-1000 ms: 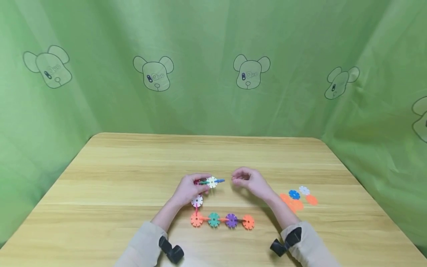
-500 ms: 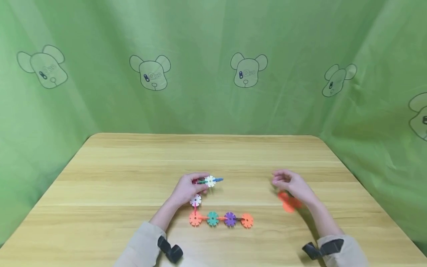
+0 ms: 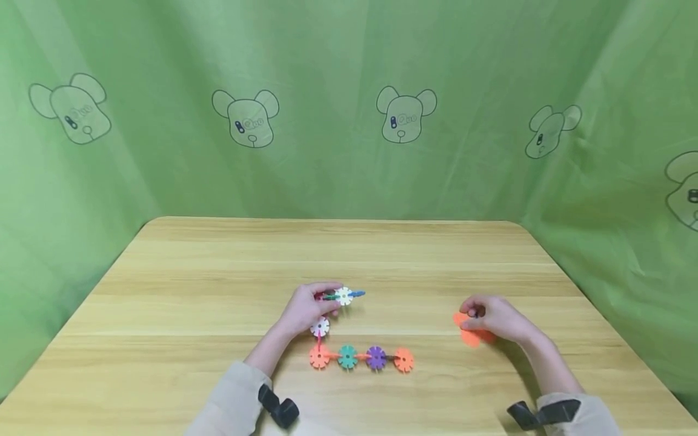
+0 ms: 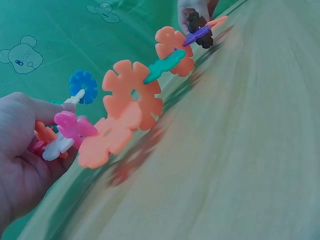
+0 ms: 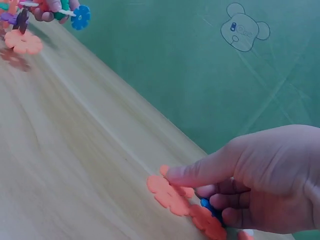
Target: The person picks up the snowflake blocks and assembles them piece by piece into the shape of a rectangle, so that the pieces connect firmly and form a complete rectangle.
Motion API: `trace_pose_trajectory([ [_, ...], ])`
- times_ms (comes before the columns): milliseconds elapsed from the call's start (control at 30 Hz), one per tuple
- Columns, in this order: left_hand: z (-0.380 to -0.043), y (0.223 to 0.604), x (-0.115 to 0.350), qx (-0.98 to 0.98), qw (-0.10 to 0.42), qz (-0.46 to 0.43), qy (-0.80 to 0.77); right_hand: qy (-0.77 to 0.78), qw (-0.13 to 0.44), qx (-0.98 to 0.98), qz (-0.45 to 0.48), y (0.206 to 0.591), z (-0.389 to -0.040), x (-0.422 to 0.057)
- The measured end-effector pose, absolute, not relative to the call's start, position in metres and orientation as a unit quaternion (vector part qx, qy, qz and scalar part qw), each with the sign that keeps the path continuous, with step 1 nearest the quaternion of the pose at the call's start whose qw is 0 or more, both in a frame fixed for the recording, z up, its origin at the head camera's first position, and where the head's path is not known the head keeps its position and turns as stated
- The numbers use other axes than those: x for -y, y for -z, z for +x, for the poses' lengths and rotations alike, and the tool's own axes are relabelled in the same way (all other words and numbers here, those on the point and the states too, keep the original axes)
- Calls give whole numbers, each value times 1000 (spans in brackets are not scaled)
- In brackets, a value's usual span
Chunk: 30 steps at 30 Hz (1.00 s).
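Note:
My left hand (image 3: 306, 310) grips the corner of a chain of interlocking plastic snowflake discs (image 3: 348, 358). In the left wrist view that hand (image 4: 25, 155) holds it among pink, white and orange discs. One arm of the chain runs right to a white disc (image 3: 343, 296) and a blue disc (image 3: 357, 293). Its other arm drops to a row of orange, green and purple discs, ending in an orange disc (image 3: 404, 360). My right hand (image 3: 493, 318) is at loose orange discs (image 3: 470, 338), its thumb against one in the right wrist view. Its index fingertip is hidden there.
A loose blue disc (image 5: 209, 206) shows under the right fingers in the right wrist view. The wooden table (image 3: 218, 254) extends to a green curtain (image 3: 327, 181) behind and at both sides.
My right hand has moved right from near the chain's blue end, then lowered to the loose orange discs, covering the loose white and blue ones. The left hand keeps its grip in place.

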State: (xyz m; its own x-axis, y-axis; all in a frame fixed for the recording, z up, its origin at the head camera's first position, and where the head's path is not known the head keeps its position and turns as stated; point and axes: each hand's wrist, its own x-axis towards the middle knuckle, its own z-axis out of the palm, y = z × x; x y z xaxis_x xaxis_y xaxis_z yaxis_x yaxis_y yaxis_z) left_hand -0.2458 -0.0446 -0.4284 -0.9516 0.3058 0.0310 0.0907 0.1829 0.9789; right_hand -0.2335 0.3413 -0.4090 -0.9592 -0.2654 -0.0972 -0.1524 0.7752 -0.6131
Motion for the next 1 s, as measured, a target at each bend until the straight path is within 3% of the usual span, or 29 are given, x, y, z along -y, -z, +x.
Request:
trace_pose_trajectory([
  [367,-239,417,44,-766,86,134,-623,351,92,-924,-119,407,-238,-331],
  [667,-225,401,44,-766,70,143,-623,385,73,-911,-127,401,-251,-293],
  [1000,-225,397,45,-774,75,143,-612,456,120,-865,-171,397,-263,-243],
])
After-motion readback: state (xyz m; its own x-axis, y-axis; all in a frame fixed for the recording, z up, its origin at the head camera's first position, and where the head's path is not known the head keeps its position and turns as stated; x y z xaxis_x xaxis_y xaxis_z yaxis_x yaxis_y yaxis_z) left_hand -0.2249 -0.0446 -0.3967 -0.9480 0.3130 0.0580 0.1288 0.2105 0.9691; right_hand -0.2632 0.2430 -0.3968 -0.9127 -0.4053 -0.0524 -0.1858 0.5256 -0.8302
